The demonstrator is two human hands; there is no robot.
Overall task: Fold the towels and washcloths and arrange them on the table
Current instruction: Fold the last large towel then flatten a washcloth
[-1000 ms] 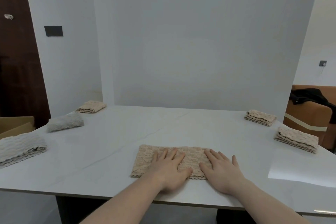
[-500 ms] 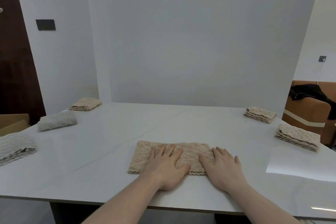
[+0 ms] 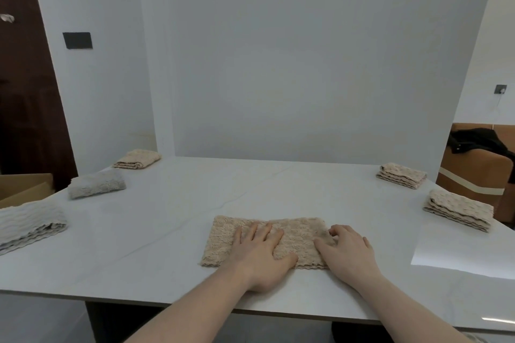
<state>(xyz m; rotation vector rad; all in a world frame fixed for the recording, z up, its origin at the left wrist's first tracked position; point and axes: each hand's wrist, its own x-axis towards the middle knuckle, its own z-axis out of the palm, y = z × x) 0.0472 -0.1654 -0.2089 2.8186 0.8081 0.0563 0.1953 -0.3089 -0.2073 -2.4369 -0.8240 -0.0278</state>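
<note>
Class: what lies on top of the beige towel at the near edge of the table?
Both hands: the left hand lies flat on the beige towel; the right hand curls at its right end. The cloth beneath them is hidden.

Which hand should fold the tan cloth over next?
Probably the right hand: its fingers are curling at the right end of the tan cloth, ready to lift it. The left hand lies flat mid-cloth, holding it down.

Black garment [image 3: 473,140] over brown sofa [image 3: 479,175]
</note>
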